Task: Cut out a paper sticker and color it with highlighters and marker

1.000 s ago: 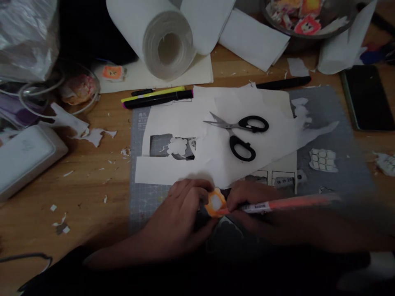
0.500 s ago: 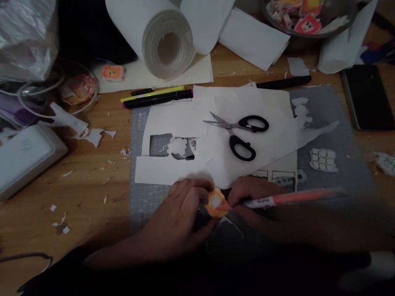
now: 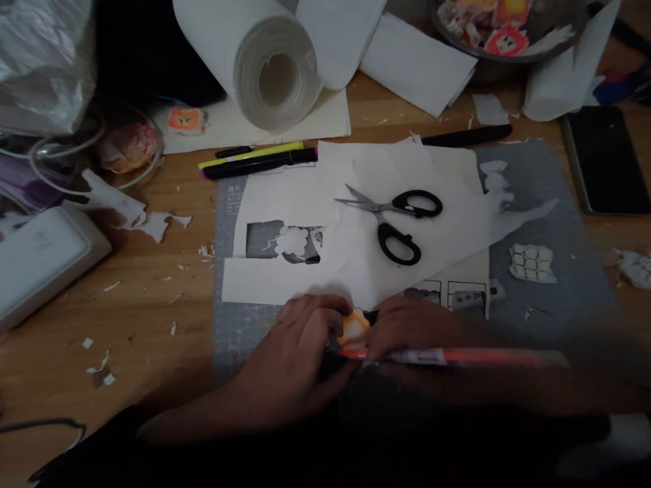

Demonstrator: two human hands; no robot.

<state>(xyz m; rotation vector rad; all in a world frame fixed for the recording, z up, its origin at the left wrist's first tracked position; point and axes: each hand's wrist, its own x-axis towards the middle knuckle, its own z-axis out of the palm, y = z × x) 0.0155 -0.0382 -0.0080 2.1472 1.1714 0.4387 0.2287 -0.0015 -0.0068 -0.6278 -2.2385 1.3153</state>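
Note:
My left hand (image 3: 298, 352) presses down a small paper cut-out (image 3: 354, 327) with an orange rim on the grey cutting mat (image 3: 549, 298). Its fingers are curled around the left side of the cut-out. My right hand (image 3: 411, 332) grips an orange marker (image 3: 458, 356), which lies nearly level and points left, its tip at the cut-out's lower edge. Just behind my hands lies a white sheet (image 3: 325, 271) with a shape cut out of it.
Black-handled scissors (image 3: 394, 220) lie on the paper behind my hands. Markers (image 3: 259, 159), a paper roll (image 3: 272, 64), a bowl of coloured cut-outs (image 3: 501, 30) and a phone (image 3: 605, 159) stand further back. A white case (image 3: 43, 257) sits at left. Paper scraps litter the wooden table (image 3: 152, 298).
The marker has tilted down to nearly level and its tip has moved to the cut-out's lower edge. My right hand now covers more of the cut-out. My left hand has stayed put.

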